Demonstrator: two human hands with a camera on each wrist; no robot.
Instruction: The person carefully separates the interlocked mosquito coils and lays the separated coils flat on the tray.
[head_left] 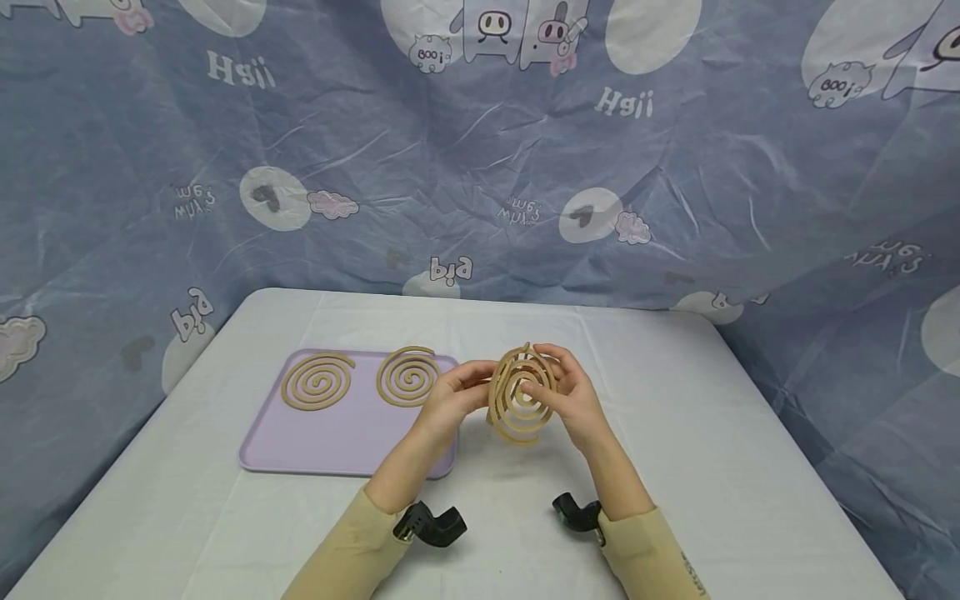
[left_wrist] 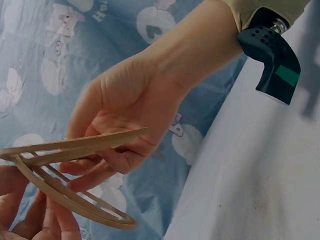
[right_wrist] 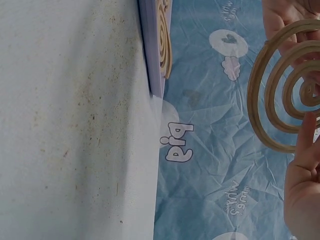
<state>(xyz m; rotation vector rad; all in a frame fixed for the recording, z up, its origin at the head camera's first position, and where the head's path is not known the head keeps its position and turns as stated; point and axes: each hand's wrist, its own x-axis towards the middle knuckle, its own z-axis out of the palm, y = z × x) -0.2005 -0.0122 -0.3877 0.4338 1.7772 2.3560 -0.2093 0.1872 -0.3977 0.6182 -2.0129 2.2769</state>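
Note:
Both hands hold a pair of tan mosquito coils upright above the table, just right of the tray. My right hand pinches them, thumb across the near spiral and fingers behind. From the other side, my left hand grips their left edge with its fingertips. The left wrist view shows the two coils spread apart at one end and meeting at the other. Two more mosquito coils lie on the lilac tray: one coil at its left, another coil near its back right corner.
A white cloth covers the table, and brown crumbs are scattered on it in the right wrist view. Behind the table hangs a blue patterned curtain. Black wrist cameras sit at both sleeves.

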